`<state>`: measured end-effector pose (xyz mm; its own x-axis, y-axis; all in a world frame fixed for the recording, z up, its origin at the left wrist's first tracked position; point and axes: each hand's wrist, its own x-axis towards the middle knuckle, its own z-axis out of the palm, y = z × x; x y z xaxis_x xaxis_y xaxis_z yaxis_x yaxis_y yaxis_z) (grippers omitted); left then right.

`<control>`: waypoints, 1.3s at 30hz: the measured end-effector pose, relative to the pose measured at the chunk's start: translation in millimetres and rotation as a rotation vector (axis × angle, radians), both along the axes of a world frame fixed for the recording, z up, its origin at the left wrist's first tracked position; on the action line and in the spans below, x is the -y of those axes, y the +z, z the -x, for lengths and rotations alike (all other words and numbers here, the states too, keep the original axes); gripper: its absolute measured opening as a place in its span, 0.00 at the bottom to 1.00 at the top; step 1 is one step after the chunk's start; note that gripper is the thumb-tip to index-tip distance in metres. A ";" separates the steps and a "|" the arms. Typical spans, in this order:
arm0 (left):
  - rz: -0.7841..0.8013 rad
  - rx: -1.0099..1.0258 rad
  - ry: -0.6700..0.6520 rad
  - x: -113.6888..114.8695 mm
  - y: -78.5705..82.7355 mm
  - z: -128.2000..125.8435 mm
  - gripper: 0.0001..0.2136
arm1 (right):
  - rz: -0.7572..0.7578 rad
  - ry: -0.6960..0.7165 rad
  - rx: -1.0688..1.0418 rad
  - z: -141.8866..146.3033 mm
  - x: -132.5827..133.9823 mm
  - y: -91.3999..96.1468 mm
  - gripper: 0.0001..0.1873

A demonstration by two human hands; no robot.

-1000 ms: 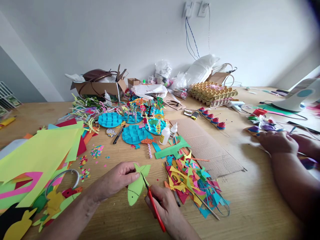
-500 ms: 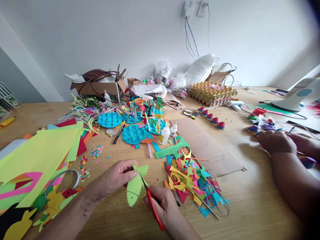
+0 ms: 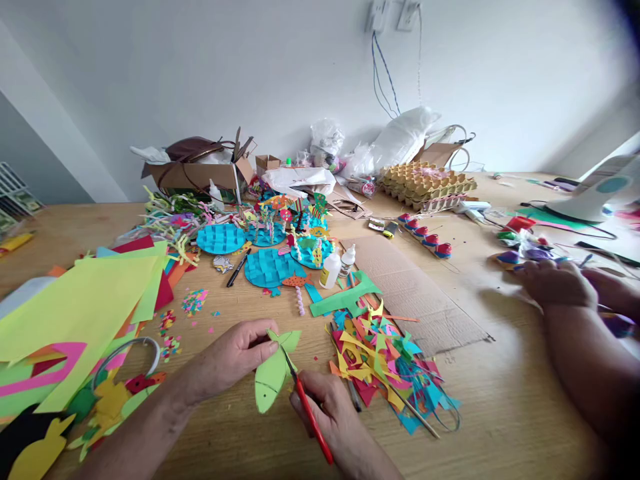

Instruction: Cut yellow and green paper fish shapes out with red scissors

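Observation:
Between the thumb and fingers of my left hand (image 3: 253,348) is a light green paper fish (image 3: 269,381), pinched near its tail. Its head hangs toward me, with a dot for an eye and a curved line drawn across it. My right hand (image 3: 327,410) is closed round red-handled scissors (image 3: 313,420). The dark blades lie against the fish near the base of the tail, and they look nearly closed. Right of the scissors lies a heap of coloured paper scraps (image 3: 383,367), with a thin stick across it.
Sheets of yellow-green paper (image 3: 75,300) lie at left. Two glue bottles (image 3: 330,272) stand beyond my hands, near blue discs (image 3: 273,267) and a cardboard sheet (image 3: 415,293). At right, another person's hands (image 3: 560,283) touch colourful pieces. Egg trays (image 3: 427,187) stand at the back.
The fish and both my hands appear very slightly farther right, along with a small shift of the whole view. My grip on the fish and the scissors is the same.

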<state>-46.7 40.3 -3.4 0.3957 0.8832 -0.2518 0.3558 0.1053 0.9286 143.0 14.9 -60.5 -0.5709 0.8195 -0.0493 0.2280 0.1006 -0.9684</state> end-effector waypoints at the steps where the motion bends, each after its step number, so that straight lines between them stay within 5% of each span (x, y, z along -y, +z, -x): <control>1: -0.004 -0.001 0.000 -0.1 -0.9 0.3 0.10 | 0.001 0.000 0.003 0.0 0.1 0.4 0.17; 39: 0.008 0.061 0.041 1.8 8.6 2.2 0.09 | 0.039 -0.004 -0.027 -0.3 0.6 -0.5 0.17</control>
